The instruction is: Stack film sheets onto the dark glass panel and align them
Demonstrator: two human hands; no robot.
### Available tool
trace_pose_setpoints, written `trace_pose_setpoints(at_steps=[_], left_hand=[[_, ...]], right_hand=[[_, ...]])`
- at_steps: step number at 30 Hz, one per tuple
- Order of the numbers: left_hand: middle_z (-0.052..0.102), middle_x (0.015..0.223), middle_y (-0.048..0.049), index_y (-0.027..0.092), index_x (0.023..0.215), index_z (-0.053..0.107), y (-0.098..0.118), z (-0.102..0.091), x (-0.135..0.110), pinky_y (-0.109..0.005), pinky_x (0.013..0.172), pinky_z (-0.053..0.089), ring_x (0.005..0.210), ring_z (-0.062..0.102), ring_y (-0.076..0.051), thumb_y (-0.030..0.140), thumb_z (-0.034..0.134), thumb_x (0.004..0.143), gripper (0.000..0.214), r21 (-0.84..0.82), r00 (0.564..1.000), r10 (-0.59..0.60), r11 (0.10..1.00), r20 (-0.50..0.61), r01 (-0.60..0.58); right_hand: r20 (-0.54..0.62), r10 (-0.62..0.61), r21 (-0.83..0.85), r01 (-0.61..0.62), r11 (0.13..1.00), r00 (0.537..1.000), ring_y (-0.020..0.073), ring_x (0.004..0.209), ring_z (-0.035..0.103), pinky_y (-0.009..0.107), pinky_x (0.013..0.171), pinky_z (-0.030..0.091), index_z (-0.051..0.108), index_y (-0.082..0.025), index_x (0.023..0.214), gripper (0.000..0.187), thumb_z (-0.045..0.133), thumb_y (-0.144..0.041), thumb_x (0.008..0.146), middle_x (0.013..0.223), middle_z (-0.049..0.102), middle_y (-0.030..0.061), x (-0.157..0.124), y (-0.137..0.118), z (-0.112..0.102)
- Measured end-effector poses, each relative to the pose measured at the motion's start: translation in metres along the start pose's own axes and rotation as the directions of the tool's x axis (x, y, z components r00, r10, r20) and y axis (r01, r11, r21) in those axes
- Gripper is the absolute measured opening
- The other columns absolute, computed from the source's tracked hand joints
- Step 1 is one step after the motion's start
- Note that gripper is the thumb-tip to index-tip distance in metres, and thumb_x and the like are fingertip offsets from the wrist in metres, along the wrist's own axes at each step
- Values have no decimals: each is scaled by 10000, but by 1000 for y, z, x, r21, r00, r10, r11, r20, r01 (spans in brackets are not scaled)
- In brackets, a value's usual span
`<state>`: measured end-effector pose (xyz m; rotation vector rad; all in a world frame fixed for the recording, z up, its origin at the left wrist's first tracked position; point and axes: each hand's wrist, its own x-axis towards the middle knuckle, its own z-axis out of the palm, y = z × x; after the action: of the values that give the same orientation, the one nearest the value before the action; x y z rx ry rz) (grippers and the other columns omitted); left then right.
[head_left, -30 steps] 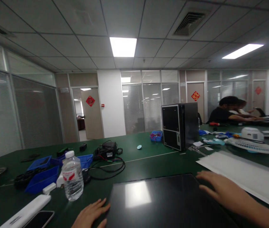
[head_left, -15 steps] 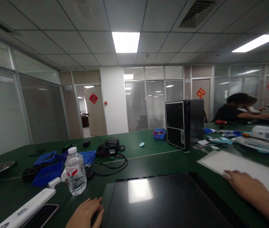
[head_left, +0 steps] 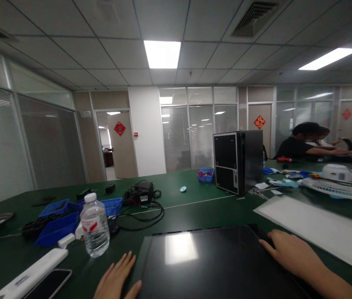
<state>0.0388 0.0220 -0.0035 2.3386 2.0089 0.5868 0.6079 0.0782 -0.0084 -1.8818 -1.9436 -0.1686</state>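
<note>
A large flat black panel (head_left: 207, 261) with a glossy face lies on the green table (head_left: 194, 211) in front of me. My left hand (head_left: 116, 280) rests open against its left edge, fingers spread on the table. At the panel's far right corner my right hand (head_left: 291, 253) lies flat with its fingers over the edge. Neither hand holds anything. A white sheet (head_left: 316, 228) lies just right of the right hand.
A clear water bottle (head_left: 94, 226) stands left of the panel, near blue bins (head_left: 57, 220), a black cable bundle (head_left: 141, 199), a white bar (head_left: 29, 274) and a phone (head_left: 50, 284). A black computer tower (head_left: 236, 160) stands behind. A person (head_left: 303, 143) sits at the far right.
My right hand moved from the panel's corner to the white sheet, then back onto the corner. My left hand stayed at the left edge and spread its fingers.
</note>
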Motion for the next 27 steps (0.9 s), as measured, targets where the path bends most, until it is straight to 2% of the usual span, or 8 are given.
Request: trace_pose_setpoints(at_steps=[3,5,9,13,16,20,23,27], left_hand=[[629,1429,-146,178,1135,743,3,1,6,-527,1190,337,1395,507,-338,534,551,813,517,-21,964,-263,965,-35,262],[689,1340,-169,191,921,747,2,-3,9,-502,1164,364,1386,514,-361,580,563,756,461,-72,932,-357,933,-57,353],[742,1206,-175,240,674,640,-1,-15,10,-529,1059,444,1320,553,-434,659,578,682,424,-150,893,-447,888,-57,435],[798,1042,-102,254,667,588,1,-27,9,-406,917,549,1132,694,-362,723,544,721,475,-347,897,-441,846,-26,405],[803,834,-105,230,729,565,9,-32,7,-355,666,597,794,770,-307,746,697,620,544,-706,887,-452,599,91,377],[799,1053,-138,234,1241,493,25,-36,4,-254,331,471,580,762,-259,523,883,592,810,-902,825,-500,175,264,395],[790,1080,-148,234,1344,438,31,-37,6,-231,304,472,569,769,-257,354,927,603,896,-923,825,-471,54,312,380],[797,1046,-139,218,1347,468,31,-36,10,-202,282,466,552,770,-243,263,903,669,807,-933,827,-462,-4,321,360]], right_hand=[[63,4,44,-7,999,998,339,971,699,465,882,514,764,-198,989,545,437,-627,912,1077,731,153,-3,-17,-5],[107,-9,94,-1,996,994,324,1110,657,437,972,483,748,-223,1112,604,388,-672,928,1187,709,130,-4,-25,-7],[175,-32,185,-1,983,984,325,1247,567,413,1044,429,724,-217,1197,709,349,-748,915,1253,679,127,-2,-37,-8],[210,-36,263,-21,965,977,302,1142,607,409,1011,429,720,-208,1199,725,292,-732,937,1130,697,123,1,-38,-7],[220,-39,315,-33,949,975,291,1069,618,413,986,429,722,-200,1185,709,291,-710,945,1049,690,112,3,-35,-5],[223,-33,385,-57,921,974,286,1027,616,402,959,430,741,-214,1087,652,338,-703,933,1005,677,96,5,-31,-2],[229,-32,459,-79,885,973,261,981,628,367,922,449,737,-230,1007,630,327,-703,936,964,679,72,7,-28,-3],[218,11,550,-132,825,976,258,1068,621,347,961,443,716,-221,1055,644,317,-712,936,1076,696,75,8,-25,-6]])
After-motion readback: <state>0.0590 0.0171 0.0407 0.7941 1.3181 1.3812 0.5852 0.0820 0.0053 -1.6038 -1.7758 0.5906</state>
